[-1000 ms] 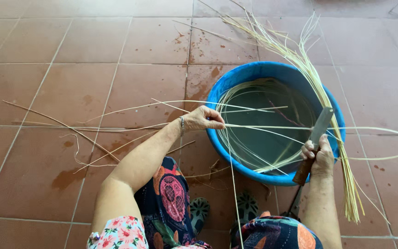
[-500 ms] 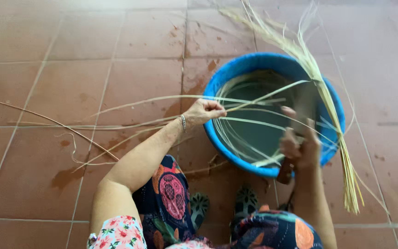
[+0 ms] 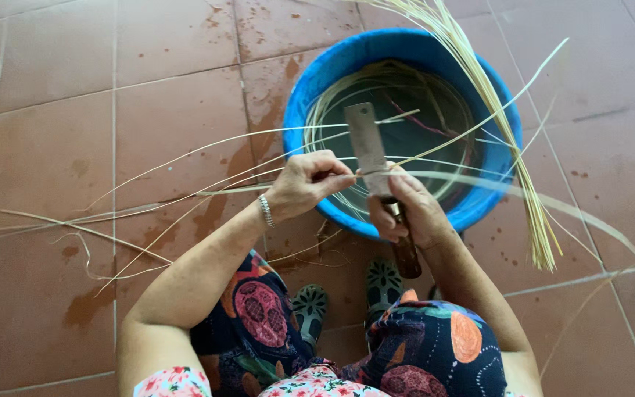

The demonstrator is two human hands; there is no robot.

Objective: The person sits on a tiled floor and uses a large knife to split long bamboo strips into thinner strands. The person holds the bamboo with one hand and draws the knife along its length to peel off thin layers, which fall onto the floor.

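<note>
A thin strip (image 3: 259, 187) is pinched in the left hand (image 3: 306, 184), fingers closed. The right hand (image 3: 406, 209) grips a knife (image 3: 369, 151), handle partly hidden. Behind, a blue tub (image 3: 317, 95) holds coiled strips, contents murky.

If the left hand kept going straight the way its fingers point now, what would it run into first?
The left hand points rightward along the thin pale reed strip. First in line is the flat grey metal knife blade held by the right hand, just past the fingertips. Depth is unclear, so it might pass slightly under the blade.

A reddish tiled floor (image 3: 97, 95) bears a blue tub (image 3: 310, 95), loose strips (image 3: 148, 213) and sandalled feet (image 3: 310, 305).
</note>
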